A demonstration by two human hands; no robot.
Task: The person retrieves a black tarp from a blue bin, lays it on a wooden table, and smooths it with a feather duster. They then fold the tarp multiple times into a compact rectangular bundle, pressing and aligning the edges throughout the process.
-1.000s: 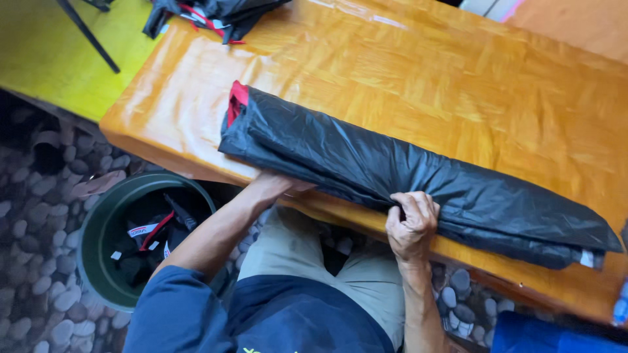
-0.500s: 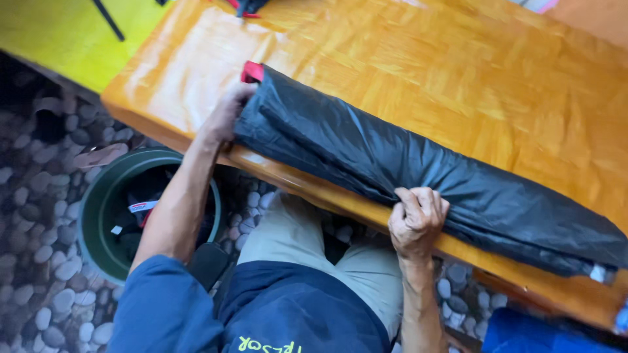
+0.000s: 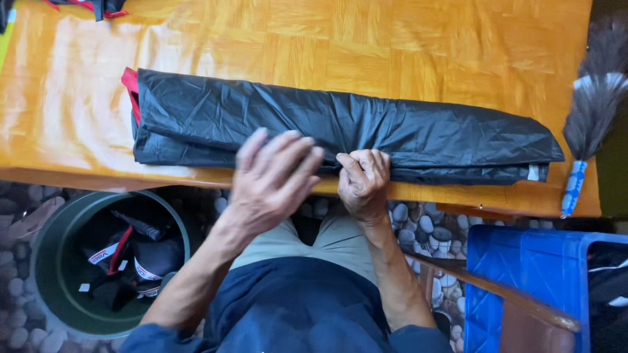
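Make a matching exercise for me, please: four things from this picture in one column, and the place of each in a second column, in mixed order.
Things:
1. folded black fabric bundle
2. round green bin
3. feather duster
4. blue plastic crate

Places:
A. on the pebble floor, below the table's left end
B. at the table's right edge, blue handle toward the person
C. lengthwise along the near edge of the wooden table, under both hands
D. on the floor at the lower right, beside the person's right arm

Pairs: 1-C, 2-A, 3-B, 4-D
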